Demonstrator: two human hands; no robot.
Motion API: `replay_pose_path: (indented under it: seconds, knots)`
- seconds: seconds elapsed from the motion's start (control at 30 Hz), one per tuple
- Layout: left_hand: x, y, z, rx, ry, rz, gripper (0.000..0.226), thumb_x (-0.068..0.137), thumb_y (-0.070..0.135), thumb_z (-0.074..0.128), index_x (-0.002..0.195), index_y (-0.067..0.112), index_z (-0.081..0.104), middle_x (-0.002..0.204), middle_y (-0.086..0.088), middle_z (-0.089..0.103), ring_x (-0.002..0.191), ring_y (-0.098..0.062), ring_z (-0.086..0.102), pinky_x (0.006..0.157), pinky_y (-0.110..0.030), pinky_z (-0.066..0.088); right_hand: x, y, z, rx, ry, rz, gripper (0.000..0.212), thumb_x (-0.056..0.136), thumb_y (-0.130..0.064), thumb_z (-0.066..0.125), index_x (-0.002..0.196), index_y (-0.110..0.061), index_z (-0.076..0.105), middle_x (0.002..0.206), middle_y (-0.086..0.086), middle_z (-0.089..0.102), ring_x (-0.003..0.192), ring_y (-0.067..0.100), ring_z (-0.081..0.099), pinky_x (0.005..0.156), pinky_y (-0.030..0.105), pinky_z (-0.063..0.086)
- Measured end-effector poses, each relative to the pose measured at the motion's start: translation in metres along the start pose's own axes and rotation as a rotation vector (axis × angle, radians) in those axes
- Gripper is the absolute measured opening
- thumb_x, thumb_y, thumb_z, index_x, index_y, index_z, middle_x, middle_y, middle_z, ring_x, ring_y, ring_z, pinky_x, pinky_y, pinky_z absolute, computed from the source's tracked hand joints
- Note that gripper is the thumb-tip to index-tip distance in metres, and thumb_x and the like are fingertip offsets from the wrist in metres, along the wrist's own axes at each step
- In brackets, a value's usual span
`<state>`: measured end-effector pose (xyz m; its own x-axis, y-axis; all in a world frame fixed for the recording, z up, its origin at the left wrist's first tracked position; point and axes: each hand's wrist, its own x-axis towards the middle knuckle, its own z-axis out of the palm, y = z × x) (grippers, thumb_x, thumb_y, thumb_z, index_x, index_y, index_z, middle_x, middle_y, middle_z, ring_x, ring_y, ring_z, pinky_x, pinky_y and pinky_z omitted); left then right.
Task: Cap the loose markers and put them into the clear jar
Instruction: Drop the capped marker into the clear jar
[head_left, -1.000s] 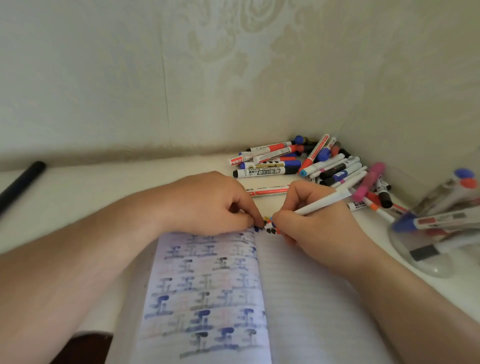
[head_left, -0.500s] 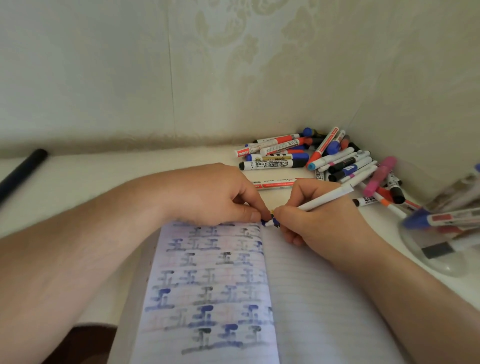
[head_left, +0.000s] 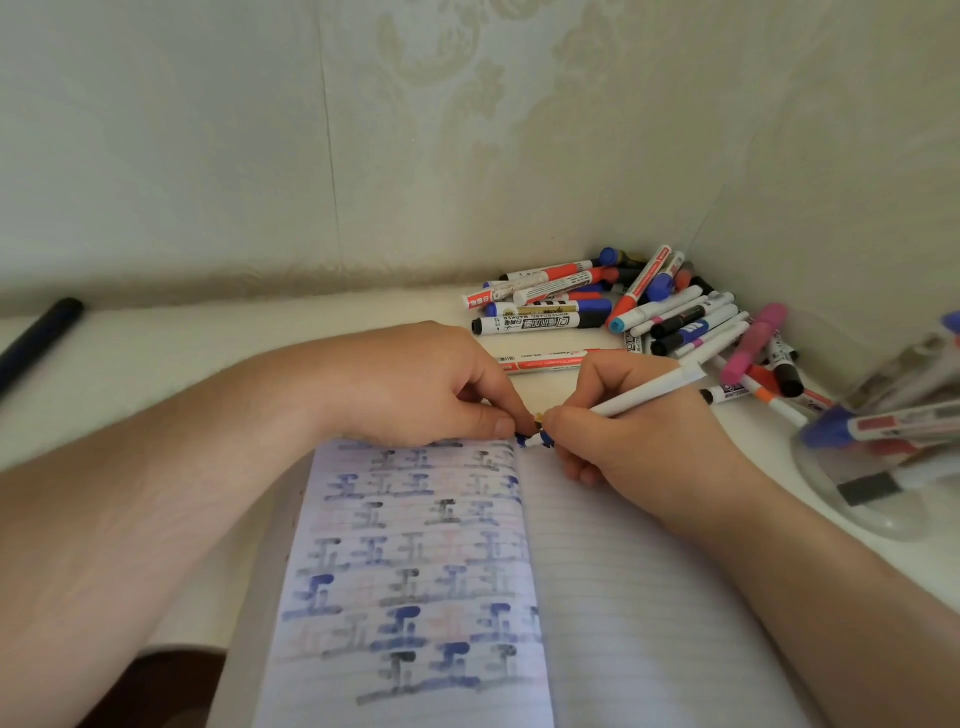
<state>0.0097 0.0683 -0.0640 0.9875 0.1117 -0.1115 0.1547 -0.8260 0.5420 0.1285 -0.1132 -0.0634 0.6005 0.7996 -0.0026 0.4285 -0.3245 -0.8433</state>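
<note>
1. Two hands are meeting at the top edge of the open notebook (head_left: 415, 561) in the head view, and that is the only view we are getting. Against half a second ago, our left hand (head_left: 415, 384) has closed the small gap, and its thumb and forefinger are now pinching a small dark-blue cap (head_left: 521, 440) right at the marker's tip. We are reading this as the capping step being nearly finished, with the cap going on but not clearly seated.

2. Our right hand (head_left: 623, 441) is curling its fingers tightly around the white marker (head_left: 644, 387), whose barrel is sticking out up and to the right past the knuckles. The tip end is lying inside the grip, touching the left fingertips (head_left: 501, 427); whether the cap is fully home we cannot tell.

3. We are seeing the clear jar (head_left: 852, 499) at the right edge of the surface (head_left: 182, 353), well apart from the grip and already carrying several markers.

4. We are also seeing the loose markers (head_left: 623, 306) piled in the far corner, so much of the task is remaining.
</note>
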Motion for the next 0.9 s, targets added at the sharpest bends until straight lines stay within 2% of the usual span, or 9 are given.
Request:
replay_pose_path:
  seconds: [0.2,0.4,0.5,0.67,0.73,0.83,0.9]
  knots:
    - [-0.0010,0.0009,0.0004,-0.007,-0.002,0.003,0.022,0.095,0.047,0.064,0.106,0.065,0.069,0.095,0.024,0.070,0.092,-0.004,0.064,0.088,-0.036,0.053,-0.0003,-0.0011,0.0022,-0.064,0.007,-0.038,0.026,0.083,-0.008,0.074,0.063,-0.010,0.057,0.053,0.008,0.067,0.045,0.013,0.060,0.044,0.021,0.044]
    - [-0.0012,0.0017,0.0004,-0.002,0.002,-0.006,0.019,0.096,0.047,0.065,0.106,0.061,0.072,0.097,0.025,0.070,0.094,0.002,0.064,0.090,-0.031,0.053,0.0009,0.0019,0.0001,-0.007,0.005,-0.020,0.025,0.087,-0.006,0.074,0.066,-0.008,0.060,0.057,0.011,0.069,0.048,0.016,0.062,0.048,0.025,0.049]
    - [-0.0016,0.0027,0.0002,-0.007,-0.001,-0.009,0.019,0.096,0.046,0.065,0.104,0.062,0.072,0.098,0.024,0.071,0.094,0.000,0.064,0.090,-0.034,0.053,-0.0004,0.0011,0.0010,-0.057,-0.008,-0.042,0.026,0.086,-0.008,0.075,0.066,-0.008,0.059,0.056,0.008,0.069,0.047,0.014,0.061,0.046,0.024,0.048]
    - [-0.0018,0.0028,0.0000,-0.011,-0.005,-0.007,0.019,0.095,0.047,0.065,0.106,0.061,0.071,0.102,0.025,0.072,0.098,0.001,0.065,0.094,-0.036,0.053,0.0025,0.0043,-0.0006,0.036,0.013,0.001,0.028,0.087,-0.005,0.073,0.063,-0.010,0.059,0.057,0.013,0.069,0.049,0.020,0.062,0.049,0.031,0.050]
    - [-0.0015,0.0029,0.0002,-0.012,-0.007,-0.004,0.019,0.095,0.047,0.065,0.106,0.061,0.071,0.103,0.024,0.072,0.098,0.001,0.065,0.094,-0.036,0.053,0.0031,0.0053,0.0006,0.022,0.019,-0.003,0.029,0.087,-0.006,0.073,0.063,-0.012,0.058,0.057,0.012,0.069,0.048,0.019,0.061,0.048,0.030,0.050]
    - [-0.0014,0.0019,0.0001,-0.012,-0.010,0.002,0.019,0.095,0.047,0.064,0.105,0.062,0.071,0.097,0.019,0.073,0.092,-0.001,0.065,0.089,-0.035,0.054,0.0024,0.0043,0.0010,-0.032,-0.003,-0.013,0.024,0.086,-0.007,0.073,0.066,-0.008,0.058,0.057,0.011,0.069,0.048,0.017,0.063,0.049,0.026,0.051]
    - [-0.0009,0.0004,0.0004,-0.004,-0.010,0.007,0.018,0.096,0.047,0.064,0.107,0.060,0.071,0.085,0.016,0.068,0.079,-0.002,0.061,0.078,-0.028,0.053,0.0030,0.0048,0.0007,0.014,-0.012,-0.009,0.025,0.086,-0.005,0.072,0.065,-0.008,0.058,0.057,0.012,0.068,0.049,0.018,0.062,0.048,0.028,0.050]
